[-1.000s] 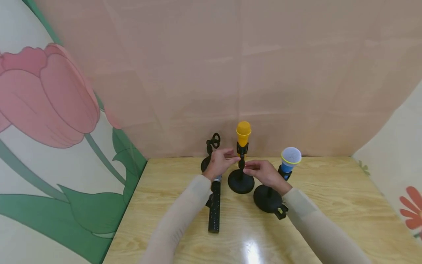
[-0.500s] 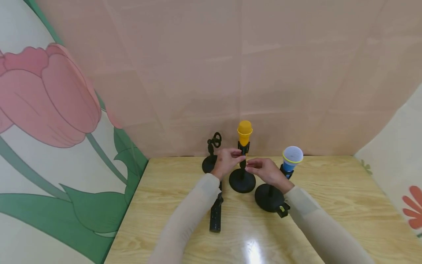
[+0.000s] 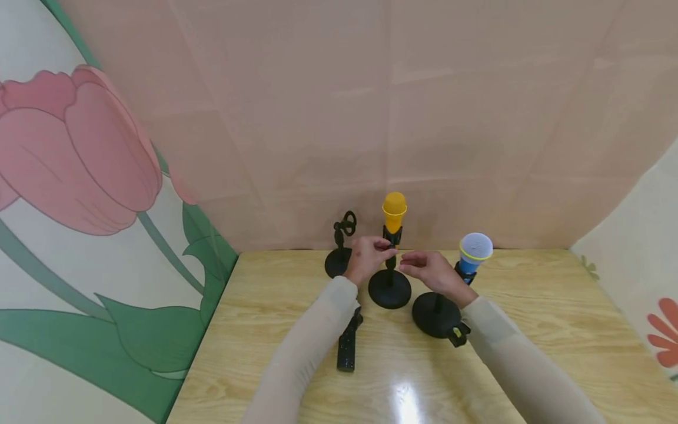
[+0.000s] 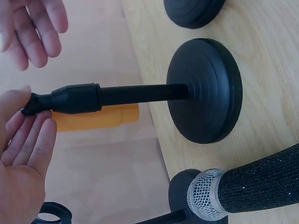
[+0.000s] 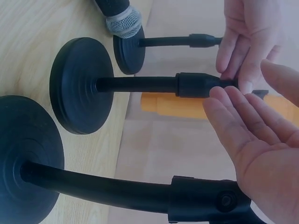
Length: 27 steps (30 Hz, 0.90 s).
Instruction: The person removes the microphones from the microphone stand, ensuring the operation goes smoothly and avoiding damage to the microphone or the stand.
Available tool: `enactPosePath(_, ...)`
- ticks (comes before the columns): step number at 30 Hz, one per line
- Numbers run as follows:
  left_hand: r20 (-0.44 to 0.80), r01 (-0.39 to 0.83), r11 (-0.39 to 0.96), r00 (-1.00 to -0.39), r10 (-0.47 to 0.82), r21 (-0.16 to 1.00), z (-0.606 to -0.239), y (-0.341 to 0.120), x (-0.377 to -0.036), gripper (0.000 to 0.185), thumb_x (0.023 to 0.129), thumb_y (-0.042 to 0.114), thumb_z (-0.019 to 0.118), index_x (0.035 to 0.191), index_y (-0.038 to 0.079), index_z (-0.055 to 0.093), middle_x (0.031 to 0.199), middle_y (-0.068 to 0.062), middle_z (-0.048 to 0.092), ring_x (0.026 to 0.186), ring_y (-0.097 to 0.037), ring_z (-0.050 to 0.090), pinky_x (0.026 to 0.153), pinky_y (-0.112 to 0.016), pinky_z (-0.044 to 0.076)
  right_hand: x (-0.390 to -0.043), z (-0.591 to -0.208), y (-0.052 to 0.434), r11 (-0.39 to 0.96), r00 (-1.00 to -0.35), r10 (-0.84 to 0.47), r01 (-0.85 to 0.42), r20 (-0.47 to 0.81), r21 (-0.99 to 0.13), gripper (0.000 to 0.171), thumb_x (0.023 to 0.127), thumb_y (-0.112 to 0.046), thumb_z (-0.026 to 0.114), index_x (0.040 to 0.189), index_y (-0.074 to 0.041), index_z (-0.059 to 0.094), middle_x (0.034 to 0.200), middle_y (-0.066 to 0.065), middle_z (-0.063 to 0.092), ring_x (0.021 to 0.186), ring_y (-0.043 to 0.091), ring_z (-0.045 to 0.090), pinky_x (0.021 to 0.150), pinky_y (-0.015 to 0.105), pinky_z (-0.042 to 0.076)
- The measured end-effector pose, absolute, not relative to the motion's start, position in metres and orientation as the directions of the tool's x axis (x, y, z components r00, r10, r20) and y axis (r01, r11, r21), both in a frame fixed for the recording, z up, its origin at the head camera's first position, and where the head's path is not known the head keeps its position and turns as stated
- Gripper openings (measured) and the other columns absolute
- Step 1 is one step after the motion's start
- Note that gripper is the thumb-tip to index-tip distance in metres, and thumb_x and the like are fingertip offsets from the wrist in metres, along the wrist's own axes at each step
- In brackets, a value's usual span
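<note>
Three black table stands are lined up on the wooden table (image 3: 529, 330). The middle stand (image 3: 389, 288) carries a yellow microphone (image 3: 394, 211). My left hand (image 3: 373, 253) pinches this stand's thin neck just under the clip, thumb on one side and fingers on the other (image 4: 33, 108). My right hand (image 3: 424, 268) hovers to the right of the same neck, palm up and fingers straight (image 5: 243, 121), holding nothing. In the wrist views the stand's round base (image 4: 205, 91) and the yellow microphone (image 5: 173, 105) lie behind the hands.
An empty stand (image 3: 339, 259) with a clip stands to the left. To the right, another stand (image 3: 436, 315) holds a blue microphone (image 3: 475, 250). A black microphone (image 3: 348, 344) lies under my left forearm. Fabric walls close in the table at the back and sides.
My left hand stays on the middle stand's neck. My right hand has drawn slightly away to the right of it. Both hands sit a little higher in view.
</note>
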<state>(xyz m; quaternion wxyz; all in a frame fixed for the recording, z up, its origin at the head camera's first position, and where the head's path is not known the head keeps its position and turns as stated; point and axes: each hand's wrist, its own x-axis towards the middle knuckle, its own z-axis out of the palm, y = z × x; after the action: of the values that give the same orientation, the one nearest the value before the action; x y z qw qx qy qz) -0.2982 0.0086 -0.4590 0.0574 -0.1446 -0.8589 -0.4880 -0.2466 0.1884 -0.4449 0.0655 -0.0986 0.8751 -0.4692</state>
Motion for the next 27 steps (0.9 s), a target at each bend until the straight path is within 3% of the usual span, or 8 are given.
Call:
enactPosePath(19,0.21,0.28,0.516,-0.959,0.191,0.809,-0.453,0.008,-0.298,0.014,0.083,0.015,0.083,0.094,0.006,0.079,0.086,-0.001,0.075,0.072,-0.007,0.066,0.068,-0.017,0.054,-0.249,-0.432,0.195,0.526,-0.969,-0.232,-0.051,-0.086,-0.849,0.055,0.101,-0.032,0.062,0.138,0.007,0.053,0.13,0.024,0.062,0.118,0.039,0.059,0.1,0.053,0.047)
enactPosePath(27,0.196,0.312,0.517,-0.944,0.267,0.797,-0.452,0.003,-0.299,0.016,0.085,0.012,0.081,0.099,0.005,0.079,0.092,-0.003,0.076,0.077,-0.008,0.068,0.073,-0.02,0.055,-0.25,-0.432,0.196,0.518,-0.974,-0.213,-0.049,-0.074,-0.854,0.053,0.101,-0.032,0.062,0.138,0.005,0.054,0.134,0.024,0.059,0.121,0.041,0.057,0.102,0.056,0.045)
